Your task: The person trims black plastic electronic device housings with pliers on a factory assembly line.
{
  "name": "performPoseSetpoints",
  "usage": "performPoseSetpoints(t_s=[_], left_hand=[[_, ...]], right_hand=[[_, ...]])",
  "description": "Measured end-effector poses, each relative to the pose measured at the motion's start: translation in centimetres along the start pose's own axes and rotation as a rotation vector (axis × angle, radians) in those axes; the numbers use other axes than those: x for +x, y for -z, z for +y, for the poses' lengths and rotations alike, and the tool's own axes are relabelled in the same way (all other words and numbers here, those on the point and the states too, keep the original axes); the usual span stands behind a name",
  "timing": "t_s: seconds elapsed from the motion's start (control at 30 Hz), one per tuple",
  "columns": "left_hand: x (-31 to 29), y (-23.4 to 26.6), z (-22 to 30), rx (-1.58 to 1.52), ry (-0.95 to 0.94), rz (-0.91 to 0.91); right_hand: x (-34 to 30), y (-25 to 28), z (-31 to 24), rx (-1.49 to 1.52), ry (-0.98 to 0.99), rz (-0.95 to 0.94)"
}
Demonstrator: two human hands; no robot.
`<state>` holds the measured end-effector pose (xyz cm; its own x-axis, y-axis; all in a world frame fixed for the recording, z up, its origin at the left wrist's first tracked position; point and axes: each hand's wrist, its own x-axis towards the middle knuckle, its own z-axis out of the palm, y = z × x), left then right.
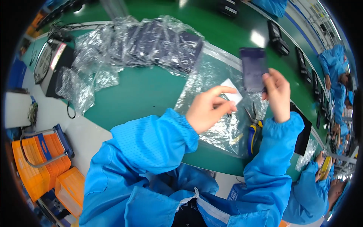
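Note:
My right hand (278,92) grips a dark purple, flat rectangular panel (252,68) by its lower right edge, thumb on top, above the table. To its left, my left hand (211,108) has its fingers curled at a small white square piece (233,94), which looks like paper or a sticker and shows between index finger and thumb. Beneath both hands spreads a clear plastic bag (211,138). Pliers (252,134) with blue and yellow handles lie on it below the panel, jaws apart and pointing away from me.
Several dark panels in clear wrapping (151,41) lie in a row at the far left of the green table (136,94). A black flat piece (301,130) is right of my right forearm. Black devices (278,38) line the green surface beyond. Orange crates (41,162) stand lower left; co-workers (314,189) sit right.

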<state>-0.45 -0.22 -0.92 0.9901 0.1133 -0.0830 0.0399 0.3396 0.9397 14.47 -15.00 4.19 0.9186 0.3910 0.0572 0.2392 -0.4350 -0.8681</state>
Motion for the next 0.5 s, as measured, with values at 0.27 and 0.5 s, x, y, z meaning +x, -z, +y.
performPoseSetpoints(t_s=[0.27, 0.5], left_hand=[[-0.3, -0.1, -0.7, 0.369, -0.185, -0.046], [-0.6, -0.3, -0.6, 0.449, -0.217, -0.043]], right_hand=[[10.9, 0.3, 7.6, -0.159, -0.123, 0.265], [9.2, -0.5, 6.9, -0.918, 0.112, 0.308]])
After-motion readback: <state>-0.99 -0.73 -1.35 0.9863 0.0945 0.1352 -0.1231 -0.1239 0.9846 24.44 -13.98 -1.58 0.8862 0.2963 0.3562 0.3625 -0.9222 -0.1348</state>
